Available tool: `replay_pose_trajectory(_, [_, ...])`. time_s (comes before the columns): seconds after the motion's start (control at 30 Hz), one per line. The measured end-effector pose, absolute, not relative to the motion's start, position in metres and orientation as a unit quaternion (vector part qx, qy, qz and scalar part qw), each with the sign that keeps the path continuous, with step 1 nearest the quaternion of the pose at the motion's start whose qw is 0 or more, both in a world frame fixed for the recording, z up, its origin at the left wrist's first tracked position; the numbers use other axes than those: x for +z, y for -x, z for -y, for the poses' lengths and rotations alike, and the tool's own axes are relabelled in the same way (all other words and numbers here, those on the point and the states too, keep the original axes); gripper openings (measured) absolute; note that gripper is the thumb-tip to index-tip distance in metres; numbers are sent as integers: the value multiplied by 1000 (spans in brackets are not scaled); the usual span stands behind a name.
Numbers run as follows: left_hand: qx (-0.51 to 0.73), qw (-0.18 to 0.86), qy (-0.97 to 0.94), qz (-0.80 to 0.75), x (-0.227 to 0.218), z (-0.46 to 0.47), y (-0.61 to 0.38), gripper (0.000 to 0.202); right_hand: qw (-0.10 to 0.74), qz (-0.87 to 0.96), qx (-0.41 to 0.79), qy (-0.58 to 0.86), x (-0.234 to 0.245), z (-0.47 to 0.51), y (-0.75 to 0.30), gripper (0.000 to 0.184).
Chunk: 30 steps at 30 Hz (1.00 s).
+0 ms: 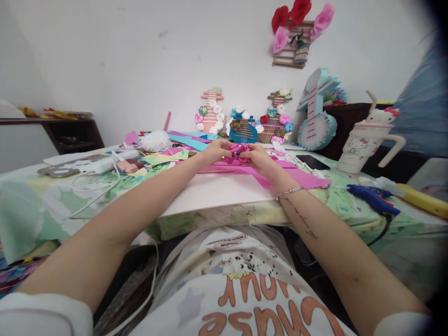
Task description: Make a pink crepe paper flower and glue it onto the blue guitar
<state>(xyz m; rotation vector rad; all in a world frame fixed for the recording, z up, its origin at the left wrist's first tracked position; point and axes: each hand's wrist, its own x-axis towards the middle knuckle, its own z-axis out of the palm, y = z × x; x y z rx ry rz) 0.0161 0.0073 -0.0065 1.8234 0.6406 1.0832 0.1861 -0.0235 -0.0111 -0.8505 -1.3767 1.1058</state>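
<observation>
Between my two hands is a bright pink paper flower (pixel 237 156) with crumpled, folded petals. The fingers of my left hand (pixel 216 153) close on its left side. From the right, my right hand (pixel 258 158) grips it with bent fingers, and a thin bracelet sits on that wrist. Parts of the flower are hidden behind my fingertips. Below the hands, pink paper sheets (pixel 301 177) lie spread over a white board (pixel 210 193) near the table's front edge.
Blue hot glue gun (pixel 373 198), white Hello Kitty tumbler (pixel 362 147) and dark phone (pixel 312 162) lie to the right. On the left are a white power strip (pixel 105 163) with cables and paper scraps (pixel 164 157). Flower-decorated instrument models (pixel 243 128) stand along the wall.
</observation>
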Motion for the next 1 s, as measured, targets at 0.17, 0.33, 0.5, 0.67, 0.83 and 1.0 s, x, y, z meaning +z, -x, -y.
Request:
replay_pose_trajectory(0.17, [447,440,-736,-257,-11,-7,-16,35,555,594,455,364,-12,26,-184,26])
replay_pose_trajectory(0.33, [464,407,-744,-257,-14,-10,-17,32,562,598,436,369,-12,27,-183,25])
replay_pose_trajectory(0.5, [494,343,-751,-271,-18,-15,-19,27,551,606,434,376,-13,28,-182,25])
replay_pose_trajectory(0.67, [503,278,-770,-276,-24,-18,-23,21,538,618,434,375,-15,28,-181,23])
replay_pose_trajectory(0.83, [506,204,-788,-285,-30,-22,-23,34,536,619,427,384,-16,24,-181,23])
replay_pose_trajectory(1.0, [498,147,-812,-266,-30,-21,-24,44,545,608,429,386,-16,23,-182,25])
